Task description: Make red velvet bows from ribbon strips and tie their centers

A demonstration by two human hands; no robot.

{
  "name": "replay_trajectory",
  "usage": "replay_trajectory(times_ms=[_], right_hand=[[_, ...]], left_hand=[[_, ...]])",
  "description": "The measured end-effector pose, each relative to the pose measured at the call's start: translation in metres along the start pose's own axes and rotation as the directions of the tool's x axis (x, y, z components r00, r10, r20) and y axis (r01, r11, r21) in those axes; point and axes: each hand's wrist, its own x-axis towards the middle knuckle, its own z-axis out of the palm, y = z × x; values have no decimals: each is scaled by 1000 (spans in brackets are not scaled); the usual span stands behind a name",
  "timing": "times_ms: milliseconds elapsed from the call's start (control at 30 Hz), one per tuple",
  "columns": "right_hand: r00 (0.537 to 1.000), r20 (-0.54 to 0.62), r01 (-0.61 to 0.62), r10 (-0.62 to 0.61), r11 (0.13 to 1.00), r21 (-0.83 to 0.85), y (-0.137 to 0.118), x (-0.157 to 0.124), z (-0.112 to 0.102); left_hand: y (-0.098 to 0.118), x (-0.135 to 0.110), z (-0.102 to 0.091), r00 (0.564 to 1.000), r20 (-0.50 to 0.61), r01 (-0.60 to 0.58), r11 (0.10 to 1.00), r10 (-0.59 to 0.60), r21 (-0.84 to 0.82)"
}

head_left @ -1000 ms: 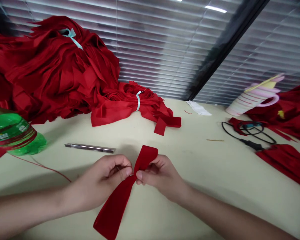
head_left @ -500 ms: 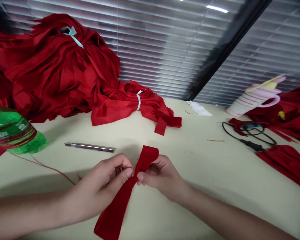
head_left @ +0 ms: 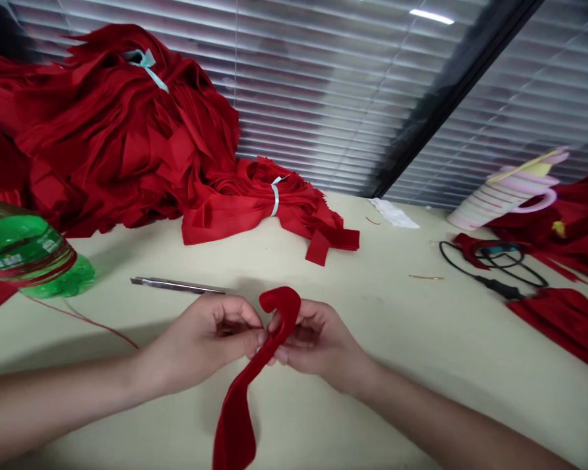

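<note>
Being gripped above the bench by fingers of the right hand, those of the left hand closed against it, the red strip is apparently gathered but left unfinished.

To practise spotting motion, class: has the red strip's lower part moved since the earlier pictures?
Yes: the lower part of the red strip has swung right relative to the knife.
</note>
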Motion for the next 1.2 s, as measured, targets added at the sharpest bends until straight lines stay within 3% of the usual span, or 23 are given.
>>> replay_trajectory(times_ms=[133,233,333,433,600,700,767,867,1000,1200], right_hand=[[999,-54,-9,10,1000,10,0,1,-4],[998,-66,-10,11,1000,16,0,2,-5],[996,-89,-25,25,1000,-2,-1,2,-5],[996,-88,-28,25,999,-32,-1,2,-5],[996,-91,-5,-3,997,-80,-1,1,-5],[997,-80,-2,-6,994,-105,-3,0,-3],[998,-63,-2,-4,996,-89,-3,0,-2],[999,-43,18,-22,996,-87,-3,-1,-2],[997,-60,45,-51,995,-88,-2,1,-1],[997,-46,54,-61,989,-140,0,1,-2]], left_hand=[[-1,1,-3,987,-122,-93,989,107,116],[1,-3,-3,925,-243,-211,927,293,311],[3,-11,-1,852,-141,-376,778,503,503],[3,-15,2,821,-26,-445,667,571,598],[0,-12,2,901,-24,-349,757,433,552],[1,-12,2,972,-25,-199,877,233,437],[3,-12,3,998,30,-67,944,60,324],[4,-11,3,991,118,44,979,-68,197],[6,-5,1,992,93,74,992,-84,107],[8,-2,-4,988,101,105,984,-121,147]])
